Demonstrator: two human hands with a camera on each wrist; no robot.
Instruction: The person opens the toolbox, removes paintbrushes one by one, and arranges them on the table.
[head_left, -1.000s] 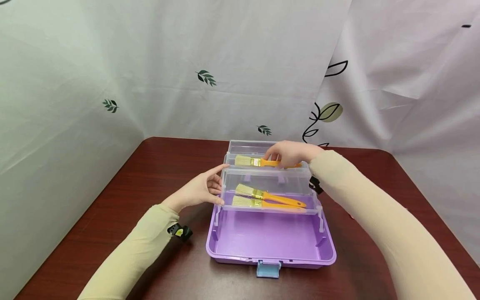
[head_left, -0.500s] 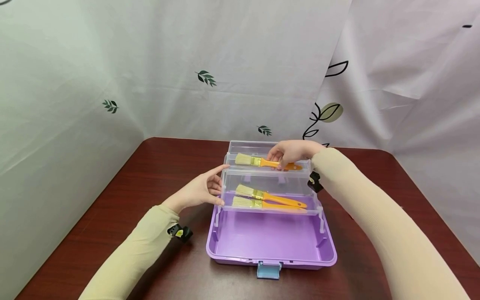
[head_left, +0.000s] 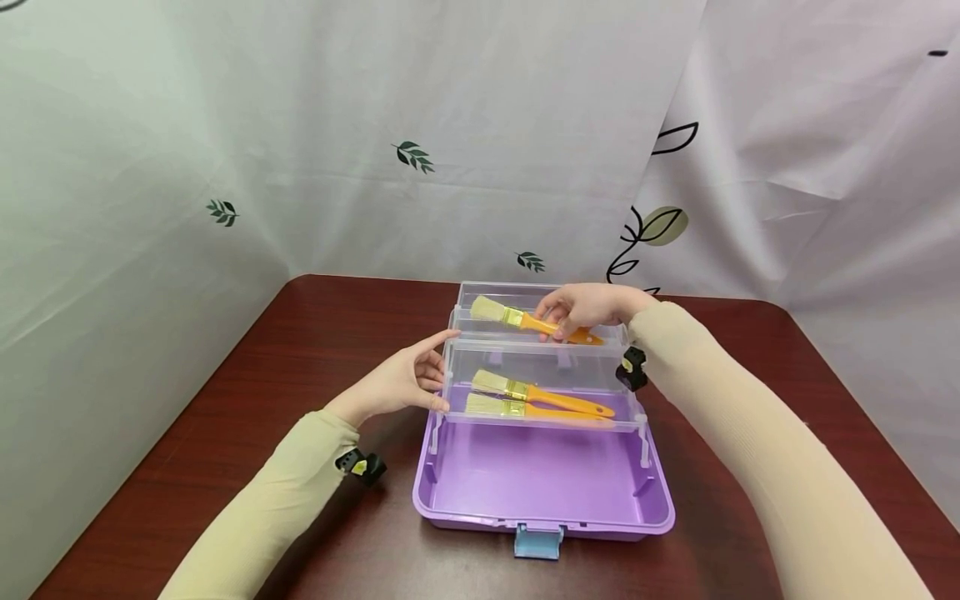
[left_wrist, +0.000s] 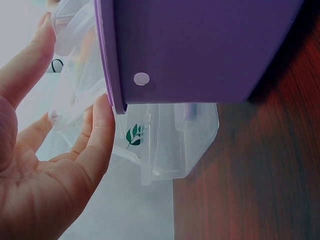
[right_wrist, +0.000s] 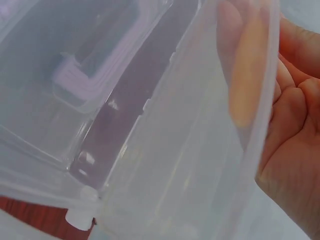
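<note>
"Behind the front clear plastic tray (head_left: 540, 358), what do we hold?"

"Orange-handled, pale-bristled paintbrush (head_left: 531, 323), pinched in our right hand (head_left: 588, 304). Our left hand (head_left: 393, 381): spread, touching that tray's left end."

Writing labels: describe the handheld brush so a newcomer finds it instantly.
On the dark red table sits an open purple box. Beyond its front clear tray is an orange-handled brush. Unlike the two brushes in that tray, the right hand pinches it.

The orange-handled paintbrush (head_left: 531, 322) that I pinch in my right hand (head_left: 588, 304) has tilted: over the last second its bristle end has risen and its handle tip has dipped slightly.
</note>
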